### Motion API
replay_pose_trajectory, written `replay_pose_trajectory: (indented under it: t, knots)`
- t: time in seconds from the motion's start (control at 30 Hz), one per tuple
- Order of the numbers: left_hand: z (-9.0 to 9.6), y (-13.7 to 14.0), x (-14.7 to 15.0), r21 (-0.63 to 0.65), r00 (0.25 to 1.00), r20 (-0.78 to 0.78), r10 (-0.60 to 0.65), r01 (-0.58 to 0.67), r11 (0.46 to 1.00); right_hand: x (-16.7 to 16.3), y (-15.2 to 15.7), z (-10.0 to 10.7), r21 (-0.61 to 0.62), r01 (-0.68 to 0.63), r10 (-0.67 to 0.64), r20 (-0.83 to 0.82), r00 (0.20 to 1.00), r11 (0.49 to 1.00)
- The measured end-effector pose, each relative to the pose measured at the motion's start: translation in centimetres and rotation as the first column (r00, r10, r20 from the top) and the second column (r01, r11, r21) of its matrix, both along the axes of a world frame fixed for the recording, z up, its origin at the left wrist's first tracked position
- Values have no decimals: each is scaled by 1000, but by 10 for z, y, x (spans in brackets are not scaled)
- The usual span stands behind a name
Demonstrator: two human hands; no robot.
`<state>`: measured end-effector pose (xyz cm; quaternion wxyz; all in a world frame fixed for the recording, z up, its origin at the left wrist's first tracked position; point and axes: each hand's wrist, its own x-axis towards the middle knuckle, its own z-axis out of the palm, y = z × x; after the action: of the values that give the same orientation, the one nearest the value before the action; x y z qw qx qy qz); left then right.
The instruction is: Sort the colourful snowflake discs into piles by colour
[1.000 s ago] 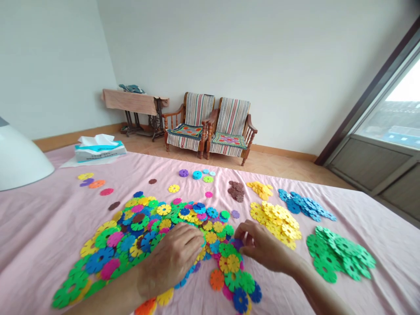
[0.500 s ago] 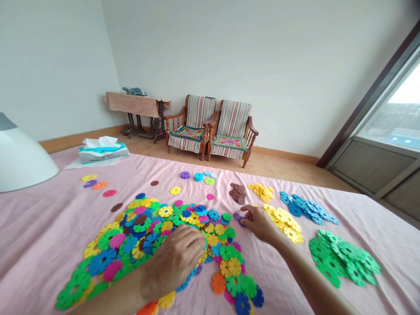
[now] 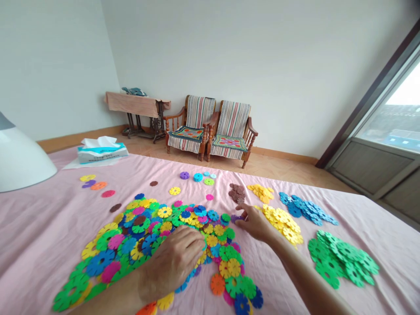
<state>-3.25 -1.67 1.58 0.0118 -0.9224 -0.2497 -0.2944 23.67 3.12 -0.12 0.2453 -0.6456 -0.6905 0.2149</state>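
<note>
My left hand (image 3: 182, 253) rests over a mixed pile of colourful plastic snowflake discs (image 3: 131, 245). Its fingers curl downward, and whatever they hold is hidden beneath the hand. To the right of this pile, my right hand (image 3: 254, 222) is low over the cloth beside a purple snowflake disc (image 3: 235, 218). Thumb and index finger are apart, with the thumb tip at the disc's edge. A yellow disc pile (image 3: 282, 222) lies just beyond the right wrist, and brown discs (image 3: 236, 192) lie beyond the fingertips.
Sorted piles of blue discs (image 3: 305, 208), green discs (image 3: 341, 256) and amber discs (image 3: 260, 193) lie to the right. Single discs are scattered along the back. A tissue box (image 3: 102, 153) and a white rounded object (image 3: 22, 159) stand at left on the pink cloth (image 3: 33, 227).
My right hand has shifted slightly left, with its fingertips closer around the purple disc. My left hand stays over the mixed pile. The view has moved very slightly.
</note>
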Motion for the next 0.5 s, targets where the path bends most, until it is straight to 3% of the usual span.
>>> replay_pose_trajectory:
  t: [0.3, 0.5]
  knots:
    - [2, 1, 0, 24, 1000, 15, -21, 21, 999, -6, -4, 1, 37, 34, -33, -38, 999, 999]
    - [0, 0, -1, 5, 1000, 16, -13, 13, 1000, -11, -24, 0, 47, 46, -41, -103, 994, 998]
